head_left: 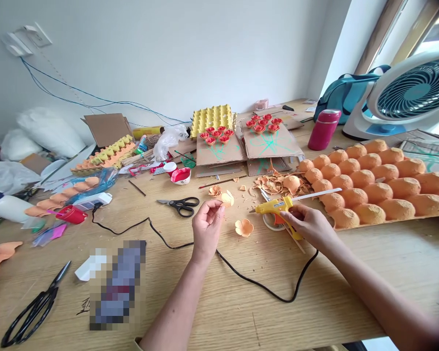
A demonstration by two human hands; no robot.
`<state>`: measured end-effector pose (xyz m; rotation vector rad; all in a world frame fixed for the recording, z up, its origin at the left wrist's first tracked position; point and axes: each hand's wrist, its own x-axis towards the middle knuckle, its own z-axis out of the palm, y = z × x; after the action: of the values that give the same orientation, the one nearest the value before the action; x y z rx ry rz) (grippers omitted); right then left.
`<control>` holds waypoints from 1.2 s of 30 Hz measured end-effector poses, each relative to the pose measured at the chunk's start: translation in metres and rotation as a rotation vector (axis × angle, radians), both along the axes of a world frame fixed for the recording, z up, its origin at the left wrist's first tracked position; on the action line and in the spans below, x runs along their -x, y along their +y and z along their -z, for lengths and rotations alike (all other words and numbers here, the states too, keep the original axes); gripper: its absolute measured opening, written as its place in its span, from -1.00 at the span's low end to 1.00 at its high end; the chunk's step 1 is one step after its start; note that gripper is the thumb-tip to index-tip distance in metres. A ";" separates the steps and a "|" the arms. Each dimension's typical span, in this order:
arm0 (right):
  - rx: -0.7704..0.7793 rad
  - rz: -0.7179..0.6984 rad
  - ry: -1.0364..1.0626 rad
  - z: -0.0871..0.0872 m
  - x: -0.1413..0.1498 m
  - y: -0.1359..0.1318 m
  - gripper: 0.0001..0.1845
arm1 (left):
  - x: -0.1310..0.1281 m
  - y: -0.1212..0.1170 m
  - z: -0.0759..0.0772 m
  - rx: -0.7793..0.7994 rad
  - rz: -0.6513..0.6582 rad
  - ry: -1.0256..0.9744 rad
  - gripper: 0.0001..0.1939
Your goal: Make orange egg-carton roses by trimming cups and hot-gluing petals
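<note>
My left hand (208, 226) pinches a small pale orange flower piece cut from egg carton (227, 197) between thumb and fingertips. My right hand (312, 225) is closed on a yellow hot glue gun (276, 206), its nozzle pointing left towards the pinched piece but apart from it. A white glue stick (320, 194) juts from the gun's back. On the table between my hands lies a cup-shaped orange flower (244, 227). Another layered flower (215, 190) sits just beyond my left hand. Partly hidden behind the gun is a pair of white-handled scissors (269, 222).
An orange egg tray (364, 200) fills the right side, with carton scraps (269, 185) beside it. Black scissors (181, 204) lie left of my hand. The gun's black cord (256, 281) loops across the front. Red flowers stand on cardboard (219, 151) at the back.
</note>
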<state>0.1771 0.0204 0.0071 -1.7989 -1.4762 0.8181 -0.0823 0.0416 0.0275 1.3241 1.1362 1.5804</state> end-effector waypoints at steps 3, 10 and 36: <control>-0.047 0.042 -0.113 0.000 -0.001 0.000 -0.47 | 0.000 0.000 0.000 0.005 0.008 0.021 -0.81; -0.178 0.100 -0.445 0.001 -0.017 -0.014 -0.50 | 0.000 -0.005 0.001 -0.176 0.036 0.284 -0.91; -0.737 -0.525 -0.359 -0.017 0.017 -0.011 -0.88 | -0.005 -0.038 0.001 -0.240 0.165 1.217 -0.74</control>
<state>0.1601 0.0095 0.0238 -1.0375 -2.1677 0.1070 -0.0775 0.0039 0.0269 2.5984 1.4351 0.6934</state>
